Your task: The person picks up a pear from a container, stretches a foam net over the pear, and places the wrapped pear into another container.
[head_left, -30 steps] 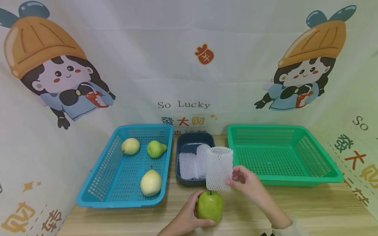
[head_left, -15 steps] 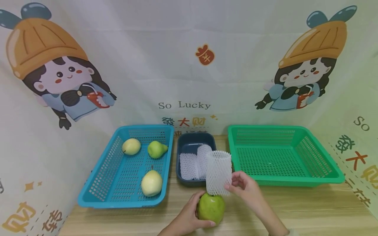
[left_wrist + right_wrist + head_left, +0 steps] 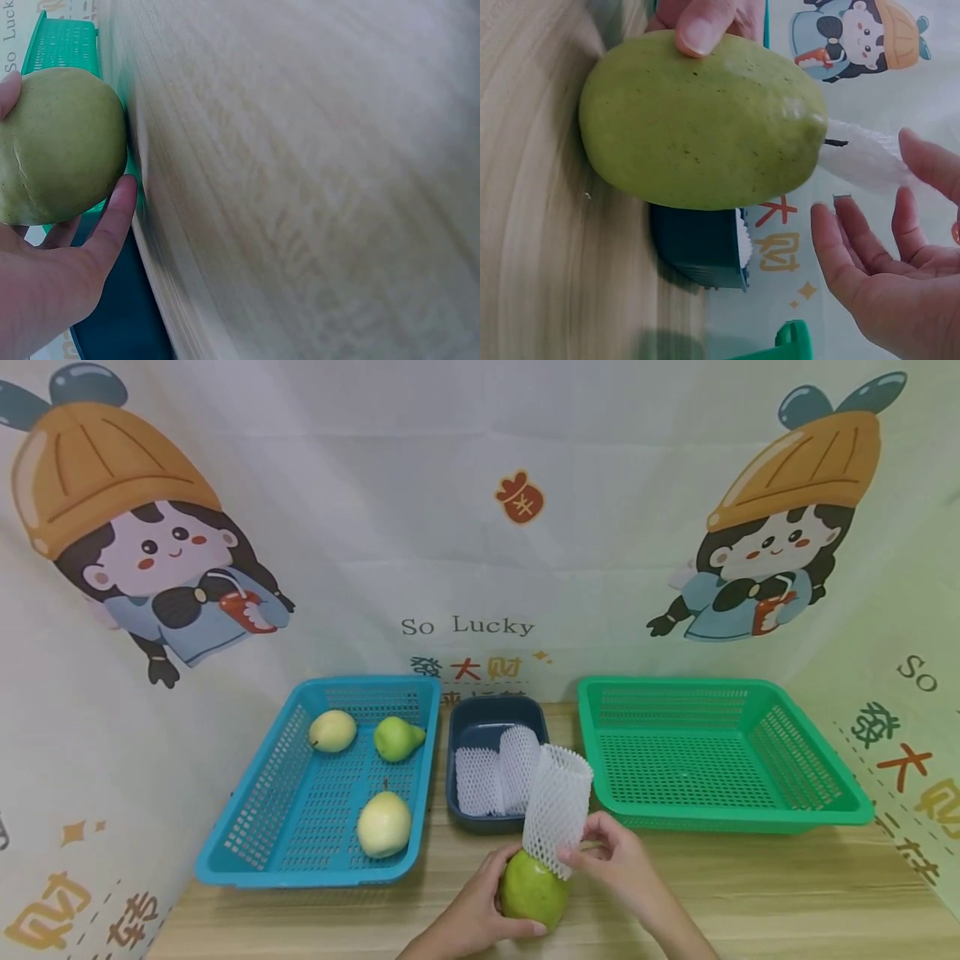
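In the head view my left hand (image 3: 476, 906) grips a green pear (image 3: 534, 889) from its left side, close over the table. My right hand (image 3: 615, 860) pinches the lower right edge of a white foam net sleeve (image 3: 558, 806). That sleeve tilts, its lower end overlapping the top of the pear and hiding the stem there. The right wrist view shows the pear (image 3: 705, 124) lengthwise with a dark stem (image 3: 836, 142), the sleeve (image 3: 862, 157) behind it. In the left wrist view the left hand's fingers (image 3: 112, 221) wrap the pear's side (image 3: 64, 142).
A blue basket (image 3: 315, 878) on the left holds two pale pears (image 3: 384, 825) and a green pear (image 3: 397, 739). At the middle a dark blue tray (image 3: 491, 710) contains more foam net sleeves (image 3: 478, 781). A green basket (image 3: 727, 817) stands at the right, before a printed cloth.
My right hand has brought the foam net sleeve down and tilted it, so its lower end now overlaps the pear's top. The left hand and pear have barely moved.
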Demonstrator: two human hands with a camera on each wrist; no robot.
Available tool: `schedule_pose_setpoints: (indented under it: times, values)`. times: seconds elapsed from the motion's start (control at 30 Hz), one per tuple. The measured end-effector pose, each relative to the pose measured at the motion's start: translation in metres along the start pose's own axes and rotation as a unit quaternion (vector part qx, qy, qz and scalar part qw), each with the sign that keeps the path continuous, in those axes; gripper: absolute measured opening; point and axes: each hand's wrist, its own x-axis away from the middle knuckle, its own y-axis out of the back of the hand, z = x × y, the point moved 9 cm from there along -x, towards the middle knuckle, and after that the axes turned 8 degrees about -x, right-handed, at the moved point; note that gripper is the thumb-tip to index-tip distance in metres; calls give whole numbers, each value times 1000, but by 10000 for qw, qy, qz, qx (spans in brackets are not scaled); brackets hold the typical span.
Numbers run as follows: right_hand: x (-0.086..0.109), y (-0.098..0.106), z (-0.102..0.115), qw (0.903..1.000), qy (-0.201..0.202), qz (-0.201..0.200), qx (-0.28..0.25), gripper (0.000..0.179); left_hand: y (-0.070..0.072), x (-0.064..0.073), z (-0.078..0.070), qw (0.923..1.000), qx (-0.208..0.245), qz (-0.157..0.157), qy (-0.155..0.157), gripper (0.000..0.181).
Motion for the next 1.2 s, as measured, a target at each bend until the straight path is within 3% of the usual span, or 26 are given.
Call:
schedule_pose_setpoints:
  times: [0.17, 0.4, 0.63, 0.77, 0.9, 1.0, 1.2]
  values:
    - [1, -9, -1, 9987, 260, 439, -69, 26, 0, 0, -2, 9997, -161, -72, -144, 85]
    - [2, -24, -1, 9911, 487, 1226, -172, 38, 0, 2, -2, 9996, -248, 13, -95, 84]
    - [1, -31, -8, 9775, 474, 1713, -1138, 52, 1, 2, -2, 9995, -315, 51, -50, 85]
    - [0, -32, -10, 9691, 669, 1792, -1557, 48, 1, 2, -3, 9993, -358, 38, -50, 86]
    - [0, -31, -11, 9657, 782, 1784, -1716, 29, 1, 1, -2, 9992, -400, 43, -81, 86]
    - [0, -28, -11, 9706, 776, 1669, -1553, 14, 0, 1, -1, 9992, -402, 83, -35, 86]
    - [-2, -20, -13, 9855, 534, 1190, -1088, 37, 0, 0, 1, 9990, -416, 154, 72, 84]
